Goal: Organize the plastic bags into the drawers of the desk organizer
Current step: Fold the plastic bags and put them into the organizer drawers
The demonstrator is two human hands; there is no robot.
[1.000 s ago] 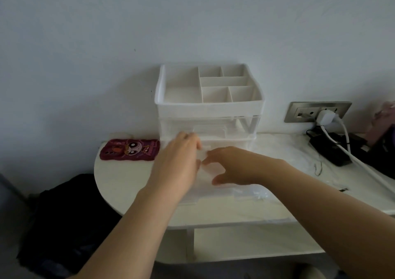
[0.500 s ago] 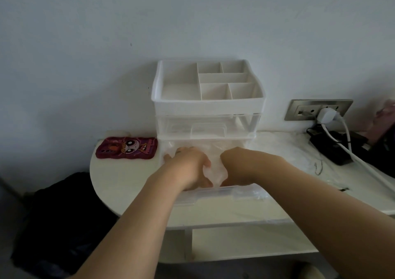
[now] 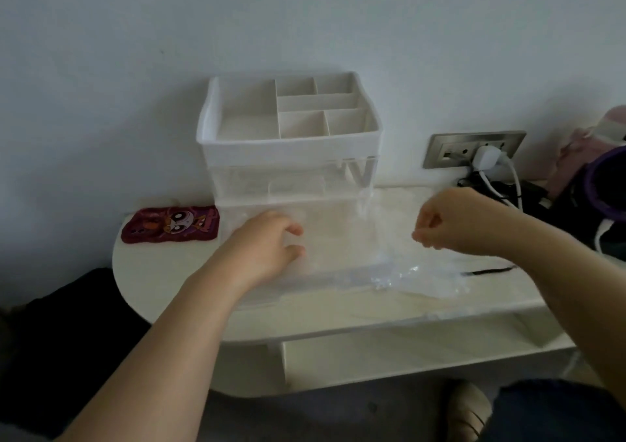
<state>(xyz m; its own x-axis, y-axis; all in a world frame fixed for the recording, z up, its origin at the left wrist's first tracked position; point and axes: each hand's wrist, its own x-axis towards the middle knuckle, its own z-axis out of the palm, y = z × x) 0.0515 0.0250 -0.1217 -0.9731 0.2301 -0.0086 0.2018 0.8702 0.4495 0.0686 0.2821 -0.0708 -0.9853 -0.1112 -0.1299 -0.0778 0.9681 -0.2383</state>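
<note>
1. Bags (image 3: 418,274) lie in a clear, crinkly heap on the desk (image 3: 162,272), just right of the open drawer (image 3: 338,235). They are thin, soft and shiny.
2. My left hand (image 3: 267,246) sits at the drawer's left side. Its fingers are loosely bent and hold nothing I can see.
3. My right hand (image 3: 450,226) hangs over the bags with its fingers curled tight. It may pinch a bag, but the clear film is blurry here, so I cannot tell.
4. The drawer is a flat box of clear, hard plastic, far out of the organizer (image 3: 288,143). I think one more tug could pull it right off.
5. The organizer is white and boxy, with little open cells on top. It looks light, so a push could slide it.
6. The bags look slippery. One could slip from my fingers, or puff up and jam the drawer.
7. A thin black strip (image 3: 487,271) lies by the heap. A grab there could catch it too.
</note>
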